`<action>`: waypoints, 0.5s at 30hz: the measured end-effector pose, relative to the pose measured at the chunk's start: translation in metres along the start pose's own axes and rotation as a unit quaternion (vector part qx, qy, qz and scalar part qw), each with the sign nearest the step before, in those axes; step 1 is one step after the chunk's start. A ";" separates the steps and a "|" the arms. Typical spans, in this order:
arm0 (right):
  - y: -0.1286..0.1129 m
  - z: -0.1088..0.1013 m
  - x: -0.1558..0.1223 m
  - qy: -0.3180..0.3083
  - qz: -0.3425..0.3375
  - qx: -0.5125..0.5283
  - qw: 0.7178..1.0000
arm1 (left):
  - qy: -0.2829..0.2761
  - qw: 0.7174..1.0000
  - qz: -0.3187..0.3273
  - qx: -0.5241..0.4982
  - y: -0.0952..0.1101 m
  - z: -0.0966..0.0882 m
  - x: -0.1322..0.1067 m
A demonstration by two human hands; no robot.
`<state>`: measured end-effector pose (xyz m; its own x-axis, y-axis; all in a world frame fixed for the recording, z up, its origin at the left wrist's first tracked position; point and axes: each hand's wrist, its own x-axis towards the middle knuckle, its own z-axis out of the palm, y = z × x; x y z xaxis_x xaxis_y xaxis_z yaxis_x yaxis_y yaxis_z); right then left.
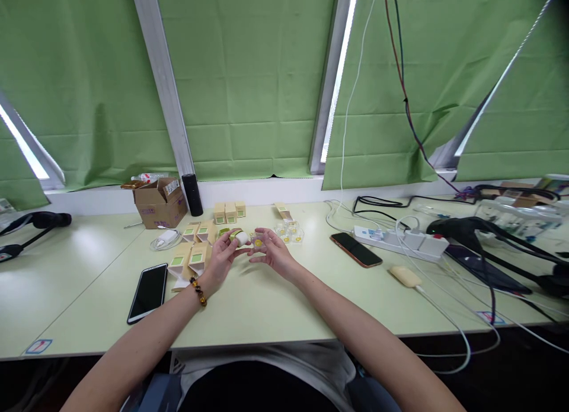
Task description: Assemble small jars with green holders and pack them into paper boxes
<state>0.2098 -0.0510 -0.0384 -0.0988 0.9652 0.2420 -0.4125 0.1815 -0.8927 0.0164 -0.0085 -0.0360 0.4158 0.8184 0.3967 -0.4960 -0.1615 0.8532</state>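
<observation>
My left hand (221, 259) is closed around a small rounded white-and-green object (241, 238), whose exact kind I cannot make out. Facing it, my right hand (279, 256) pinches a small clear plastic piece with a yellow centre (258, 242). Both hands are close together above the table, the two objects almost meeting. Just behind my right hand lie several clear pieces with yellow centres (293, 232). Beside my left hand stand several small cream boxes with green windows (198, 256), their flaps open.
More small boxes (230, 212) stand at the back, with another opened box (283, 211) to their right. Phones lie at left (149, 290) and right (355, 249). A cardboard carton (160, 203), a black cylinder (192, 195), a power strip (400, 241) and cables surround the work area.
</observation>
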 end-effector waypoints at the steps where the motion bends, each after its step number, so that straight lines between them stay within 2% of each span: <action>1: 0.000 0.001 0.000 0.002 -0.010 -0.001 1.000 | 0.006 1.000 0.004 0.003 -0.001 -0.001 0.001; 4: 0.000 0.002 0.001 0.018 -0.056 -0.043 0.997 | 0.031 0.999 0.016 0.010 -0.002 -0.003 0.002; 7: 0.001 0.001 0.002 0.065 -0.111 -0.125 0.984 | 0.048 0.998 0.022 0.014 -0.003 -0.004 0.004; 11: 0.003 -0.001 -0.001 0.120 -0.169 -0.255 0.944 | 0.061 0.998 0.026 0.013 -0.004 -0.005 0.004; 15: 0.005 -0.002 -0.007 0.108 -0.243 -0.360 0.894 | 0.073 0.997 0.035 0.014 -0.004 -0.005 0.005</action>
<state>0.2103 -0.0561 -0.0451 0.1430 0.7393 0.6580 0.3394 0.5879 -0.7343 0.0168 -0.0017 -0.0390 0.2640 0.8760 0.4036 -0.4969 -0.2352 0.8354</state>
